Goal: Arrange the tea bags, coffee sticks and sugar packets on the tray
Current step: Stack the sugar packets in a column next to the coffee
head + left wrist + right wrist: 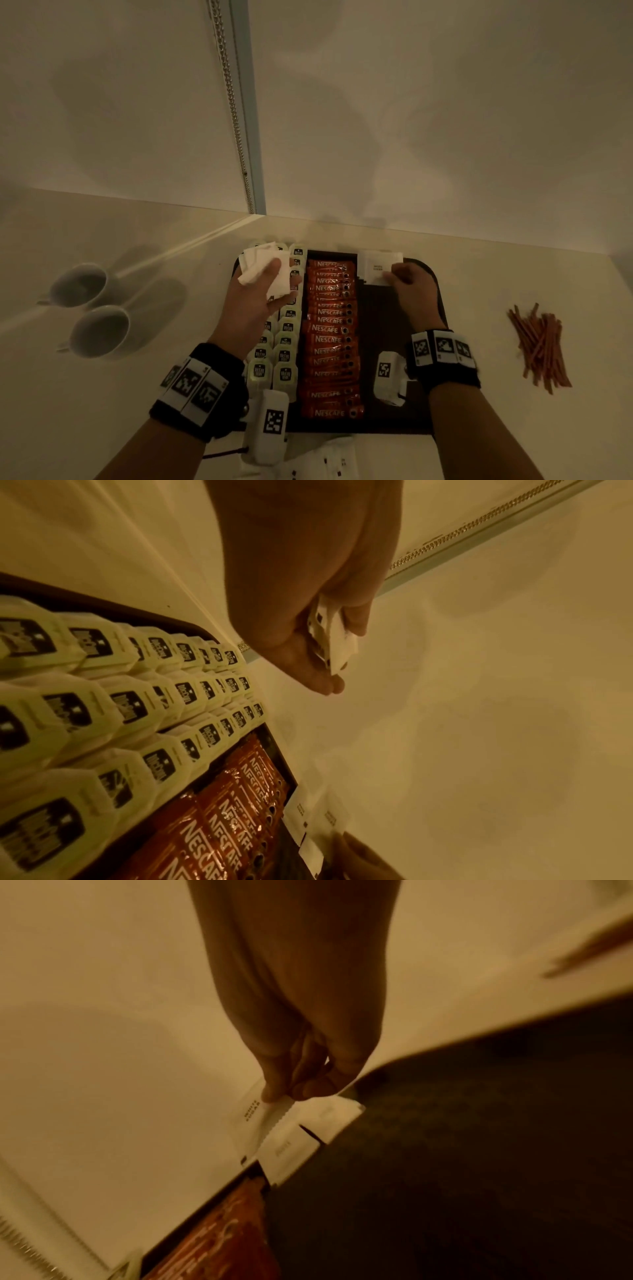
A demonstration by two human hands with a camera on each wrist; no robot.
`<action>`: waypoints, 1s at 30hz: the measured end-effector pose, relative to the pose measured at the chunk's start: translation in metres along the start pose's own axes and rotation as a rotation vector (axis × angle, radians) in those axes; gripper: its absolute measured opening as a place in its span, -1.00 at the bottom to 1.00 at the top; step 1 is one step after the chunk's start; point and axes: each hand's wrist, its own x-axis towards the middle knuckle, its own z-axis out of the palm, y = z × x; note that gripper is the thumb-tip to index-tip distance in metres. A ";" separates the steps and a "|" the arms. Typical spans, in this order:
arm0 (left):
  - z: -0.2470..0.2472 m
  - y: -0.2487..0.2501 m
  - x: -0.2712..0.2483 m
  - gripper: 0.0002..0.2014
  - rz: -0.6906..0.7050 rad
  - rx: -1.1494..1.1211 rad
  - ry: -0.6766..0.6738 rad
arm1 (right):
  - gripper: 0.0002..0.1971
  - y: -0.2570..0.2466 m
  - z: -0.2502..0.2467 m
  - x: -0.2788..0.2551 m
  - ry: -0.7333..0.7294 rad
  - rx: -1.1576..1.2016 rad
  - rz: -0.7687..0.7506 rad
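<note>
White sugar packet [378, 270] pinched, tray [394, 329] far edge

Both wrists: black bands [445, 371] carrying white fiducial-marker tags [191, 383]; white camera modules [270, 423] attached; forearms bare.

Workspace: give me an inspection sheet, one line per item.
Surface: pale counter, dark tray on it.
Job's things: tea bags in rows at the tray's left; coffee sticks in the middle column; sugar packets at the far right corner.
Clutter: two cups on the left; stirrers on the right; white packets at the near edge.
Grippers: left hand holds a sugar stack; right hand pinches a packet on the tray.
Cables: bead chain on the wall.
Surroundings: plain walls.
</note>
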 end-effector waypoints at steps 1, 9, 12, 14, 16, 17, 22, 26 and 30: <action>0.000 0.000 0.000 -0.65 0.004 0.054 0.004 | -0.70 0.007 0.004 0.002 -0.012 0.010 0.041; 0.001 0.002 0.000 -0.72 -0.076 -0.015 0.013 | -0.74 0.014 0.022 0.012 -0.005 -0.053 0.083; 0.001 0.005 0.001 -0.72 -0.124 -0.146 0.010 | -0.75 0.011 0.025 0.013 0.005 -0.101 0.050; 0.001 0.006 0.001 -0.73 -0.136 -0.184 0.014 | -0.77 0.010 0.027 0.014 0.008 -0.130 0.046; 0.001 0.007 0.002 -0.74 -0.130 -0.179 0.024 | -0.77 0.010 0.029 0.016 0.020 -0.139 0.055; 0.002 0.007 0.001 -0.74 -0.125 -0.172 0.022 | -0.78 0.010 0.030 0.017 0.029 -0.138 0.060; 0.001 0.004 0.002 -0.73 -0.093 -0.149 0.025 | -0.78 0.010 0.032 0.018 0.058 -0.154 0.069; 0.001 0.002 0.004 -0.72 -0.059 -0.103 0.018 | -0.79 -0.028 0.032 -0.004 0.038 -0.045 -0.126; 0.005 -0.001 0.003 -0.71 0.022 0.038 -0.009 | -0.83 -0.081 0.035 -0.049 -0.438 0.227 -0.191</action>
